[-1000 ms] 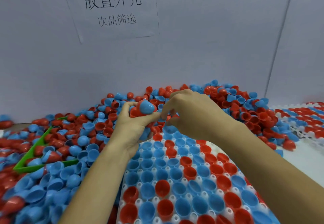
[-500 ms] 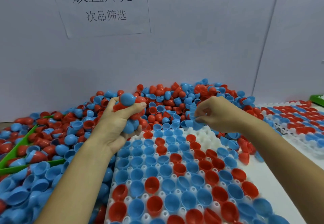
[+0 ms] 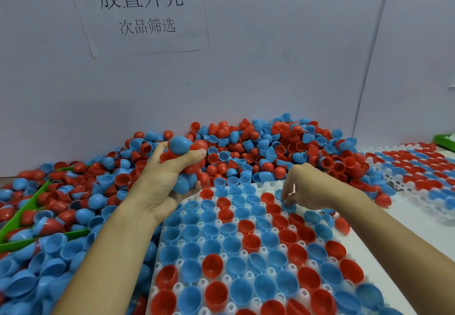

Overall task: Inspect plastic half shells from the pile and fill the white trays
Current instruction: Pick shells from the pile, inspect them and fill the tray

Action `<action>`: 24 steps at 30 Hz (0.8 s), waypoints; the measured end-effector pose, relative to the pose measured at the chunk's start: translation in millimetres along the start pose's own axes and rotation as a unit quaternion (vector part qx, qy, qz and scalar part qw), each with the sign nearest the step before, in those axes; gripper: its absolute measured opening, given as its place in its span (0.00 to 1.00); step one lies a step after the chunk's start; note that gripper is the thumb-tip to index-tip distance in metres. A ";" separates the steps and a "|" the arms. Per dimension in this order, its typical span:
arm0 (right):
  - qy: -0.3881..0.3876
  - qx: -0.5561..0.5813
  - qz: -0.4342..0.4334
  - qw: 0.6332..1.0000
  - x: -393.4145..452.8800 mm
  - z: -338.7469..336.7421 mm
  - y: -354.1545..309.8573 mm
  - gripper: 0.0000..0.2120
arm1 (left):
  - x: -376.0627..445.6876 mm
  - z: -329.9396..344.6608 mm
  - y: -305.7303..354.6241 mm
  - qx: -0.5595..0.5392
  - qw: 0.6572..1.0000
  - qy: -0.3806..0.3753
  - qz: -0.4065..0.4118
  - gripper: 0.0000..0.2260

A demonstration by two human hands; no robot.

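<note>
A green tray (image 3: 37, 204), half buried under loose red and blue shells, was seen well to the left of the near white tray (image 3: 248, 245). The pile of half shells (image 3: 258, 152) was heaped against the wall behind that tray and spilled down along its left side over the desk (image 3: 403, 223). Just past the tray's far left corner, the left hand (image 3: 170, 179) was held raised, its fingers curled tightly round a handful of shells (image 3: 183, 153), a blue one uppermost and red ones beneath it. The tray itself was largely filled with blue and red shells seated open side up, with a few sockets bare near its far edge. Over its far right part, the right hand (image 3: 305, 189) was lowered with the fingertips pinched on a single blue shell (image 3: 289, 207), which was touching the tray; whether it was fully seated could not be told. To the right of the near tray, a second white tray (image 3: 418, 174), also carrying shells, was seen, and a paper sign (image 3: 142, 11) was fixed to the wall above.
</note>
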State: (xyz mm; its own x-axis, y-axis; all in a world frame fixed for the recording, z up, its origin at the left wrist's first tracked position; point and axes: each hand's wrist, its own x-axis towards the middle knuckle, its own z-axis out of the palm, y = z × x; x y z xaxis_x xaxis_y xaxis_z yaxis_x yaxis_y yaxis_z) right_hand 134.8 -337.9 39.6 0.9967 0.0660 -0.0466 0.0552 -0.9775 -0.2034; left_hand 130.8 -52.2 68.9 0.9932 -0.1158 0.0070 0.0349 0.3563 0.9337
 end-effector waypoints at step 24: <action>0.070 0.248 -0.081 0.963 -21.4 -37.9 -62.6 0.07 | -12.5 1.5 4.5 -0.175 0.975 -0.108 -0.081 0.15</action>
State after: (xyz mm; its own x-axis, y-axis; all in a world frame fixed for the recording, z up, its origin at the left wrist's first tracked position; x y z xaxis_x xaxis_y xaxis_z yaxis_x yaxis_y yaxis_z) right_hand 112.3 -285.7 90.3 0.9773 0.1489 0.1507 0.2112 -0.7389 -0.6398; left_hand 118.4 -50.5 73.6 0.9264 -0.3761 -0.0188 0.2619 0.6077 0.7497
